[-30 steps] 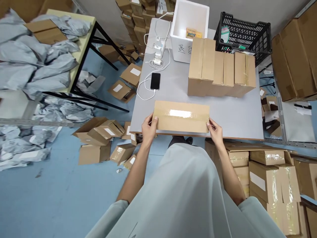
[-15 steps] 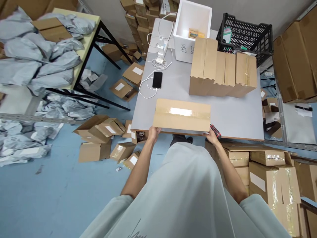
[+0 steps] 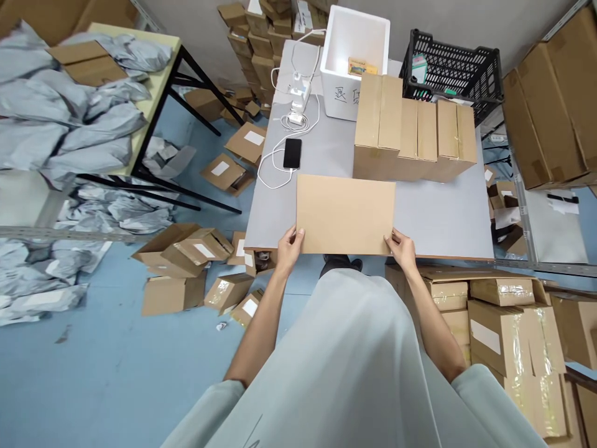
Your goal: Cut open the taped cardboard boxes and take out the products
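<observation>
A brown cardboard box (image 3: 345, 214) is at the near edge of the grey table (image 3: 443, 218), with a plain face turned up to me. My left hand (image 3: 290, 247) grips its near left corner, thumb on the upper face. At the near right corner, my right hand (image 3: 402, 249) pinches the box the same way. The box hides the far fingertips of both hands. Beyond it stand several upright cardboard boxes (image 3: 410, 137) in a row. A black phone (image 3: 292, 154) on a white cable lies to the far left of the held box.
A white foam bin (image 3: 333, 99) and a black plastic crate (image 3: 452, 74) stand at the table's back. Opened cartons (image 3: 172, 295) litter the floor at left. Grey parcel bags (image 3: 93, 124) cover a yellow side table. Stacked taped boxes (image 3: 494, 336) fill the lower right.
The box has turned from its taped, white-labelled face to a plain one. Both hands have moved up along its near corners. The red and black cutter by my right hand no longer shows.
</observation>
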Tool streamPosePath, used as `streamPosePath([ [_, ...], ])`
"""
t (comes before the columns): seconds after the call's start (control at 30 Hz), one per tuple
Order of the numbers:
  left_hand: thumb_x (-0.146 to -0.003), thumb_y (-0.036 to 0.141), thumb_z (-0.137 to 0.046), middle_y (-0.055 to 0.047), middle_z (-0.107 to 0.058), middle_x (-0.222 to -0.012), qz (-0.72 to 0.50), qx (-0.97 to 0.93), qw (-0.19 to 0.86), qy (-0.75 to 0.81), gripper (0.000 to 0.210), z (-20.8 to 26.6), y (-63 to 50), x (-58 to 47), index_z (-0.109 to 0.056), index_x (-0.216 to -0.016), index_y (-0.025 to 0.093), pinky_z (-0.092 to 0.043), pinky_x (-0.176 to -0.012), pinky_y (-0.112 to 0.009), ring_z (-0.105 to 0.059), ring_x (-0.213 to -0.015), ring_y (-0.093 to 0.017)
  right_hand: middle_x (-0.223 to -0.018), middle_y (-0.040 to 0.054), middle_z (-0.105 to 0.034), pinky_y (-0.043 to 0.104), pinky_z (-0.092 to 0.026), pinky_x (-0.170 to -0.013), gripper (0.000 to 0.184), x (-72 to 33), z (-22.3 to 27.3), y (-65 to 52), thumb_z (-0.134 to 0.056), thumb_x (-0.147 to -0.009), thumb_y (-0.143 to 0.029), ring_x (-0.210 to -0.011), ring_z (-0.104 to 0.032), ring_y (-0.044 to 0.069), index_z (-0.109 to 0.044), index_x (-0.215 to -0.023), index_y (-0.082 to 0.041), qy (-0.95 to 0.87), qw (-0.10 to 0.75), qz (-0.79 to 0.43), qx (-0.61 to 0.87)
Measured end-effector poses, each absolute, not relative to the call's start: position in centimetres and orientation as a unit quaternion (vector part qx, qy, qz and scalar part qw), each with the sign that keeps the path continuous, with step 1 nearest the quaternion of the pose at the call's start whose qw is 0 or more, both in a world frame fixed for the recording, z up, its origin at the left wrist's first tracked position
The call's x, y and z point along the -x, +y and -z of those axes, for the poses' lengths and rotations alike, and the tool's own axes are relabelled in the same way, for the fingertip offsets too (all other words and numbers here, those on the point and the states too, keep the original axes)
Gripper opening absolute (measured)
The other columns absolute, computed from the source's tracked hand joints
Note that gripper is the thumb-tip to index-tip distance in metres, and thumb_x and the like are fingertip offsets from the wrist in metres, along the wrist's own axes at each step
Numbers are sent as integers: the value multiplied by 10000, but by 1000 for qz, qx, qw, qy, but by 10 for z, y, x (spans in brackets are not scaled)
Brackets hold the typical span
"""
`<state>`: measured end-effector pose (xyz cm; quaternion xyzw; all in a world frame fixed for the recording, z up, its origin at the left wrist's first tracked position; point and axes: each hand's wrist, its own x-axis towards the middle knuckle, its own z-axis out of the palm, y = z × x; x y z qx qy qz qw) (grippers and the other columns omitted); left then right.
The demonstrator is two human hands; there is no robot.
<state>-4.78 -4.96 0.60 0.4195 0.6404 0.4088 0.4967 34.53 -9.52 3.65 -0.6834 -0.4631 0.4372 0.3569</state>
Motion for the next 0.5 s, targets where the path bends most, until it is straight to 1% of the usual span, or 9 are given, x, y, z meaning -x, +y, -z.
streamPosePath([
  [0.13, -977, 658, -706, -154, -776, -1477, -396, -408, 509, 646, 666, -8, -44, 46, -759, -1433, 176, -616, -1176, -498, -750, -1344, -349, -1286, 63, -871, 619, -592, -1201, 533, -347, -39, -85, -776, -920, -532, -1352, -774, 429, -820, -1393, -289, -461, 340, -426, 700],
  [0.23, -973, 631, -699, -150, -773, -1487, -380, -405, 505, 661, 645, 2, -39, 47, -762, -1421, 173, -581, -1213, -505, -743, -1356, -345, -1225, 89, -887, 648, -575, -1210, 547, -345, -25, -81, -820, -867, -571, -1327, -786, 440, -843, -1325, -272, -447, 336, -455, 694],
  [0.3, -969, 613, -694, -145, -756, -1521, -375, -401, 503, 667, 633, 9, -38, 49, -756, -1424, 177, -545, -1253, -508, -722, -1396, -339, -1252, 114, -880, 629, -577, -1218, 589, -343, -12, -81, -817, -849, -617, -1313, -796, 422, -845, -1305, -247, -438, 343, -473, 683],
  [0.4, -994, 608, -660, -145, -717, -1579, -384, -397, 498, 669, 607, 20, -43, 55, -758, -1420, 186, -487, -1310, -482, -670, -1484, -319, -1371, 122, -841, 588, -572, -1241, 659, -345, 3, -86, -763, -858, -681, -1349, -779, 383, -830, -1333, -228, -429, 352, -484, 677],
  [0.5, -1062, 671, -535, -159, -722, -1569, -392, -397, 485, 674, 646, 31, -54, 64, -759, -1421, 182, -442, -1347, -497, -617, -1553, -311, -1432, 143, -811, 626, -586, -1209, 696, -349, 14, -96, -677, -893, -704, -1363, -766, 380, -809, -1368, -213, -409, 350, -495, 682],
])
